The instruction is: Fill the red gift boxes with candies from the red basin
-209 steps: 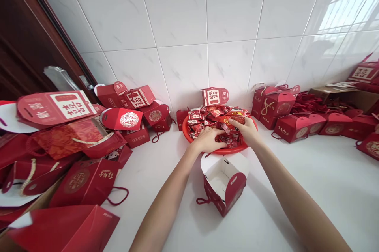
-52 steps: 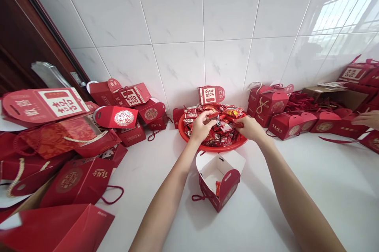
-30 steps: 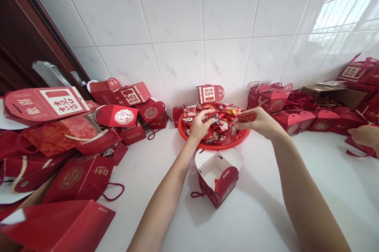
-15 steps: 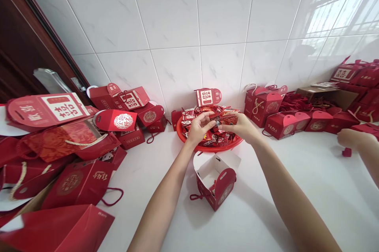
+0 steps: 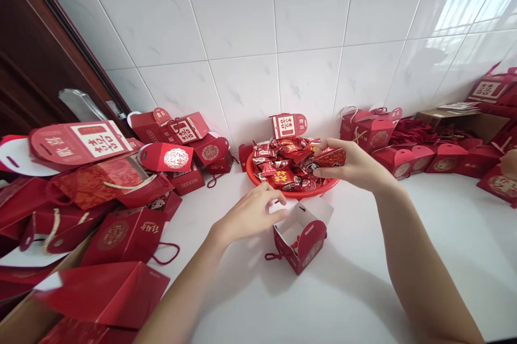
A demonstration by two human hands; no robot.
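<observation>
An open red gift box [image 5: 305, 247] with a white inside stands on the white table, a few red-wrapped pieces visible in it. My left hand [image 5: 252, 212] is at its left rim, fingers apart and curved, with nothing seen in them. Behind the box, a red plastic basin [image 5: 291, 193] is heaped with wrapped candies [image 5: 283, 177]. Over the basin's right side, my right hand [image 5: 359, 166] is closed around a shiny red candy packet [image 5: 330, 158]. A dark wrapped piece is at its fingertips; whether it is gripped too I cannot tell.
Red gift boxes [image 5: 121, 233] are piled along the left. More closed boxes [image 5: 444, 160] line the wall at right, beside a cardboard carton [image 5: 484, 123] with red ribbon-like pieces. Another person's hand [image 5: 509, 163] touches a box at the right edge.
My hands have parted: the left came down toward the open box, while the right stayed over the basin with the packet. The other person's hand moved farther right. The view shifted slightly.
</observation>
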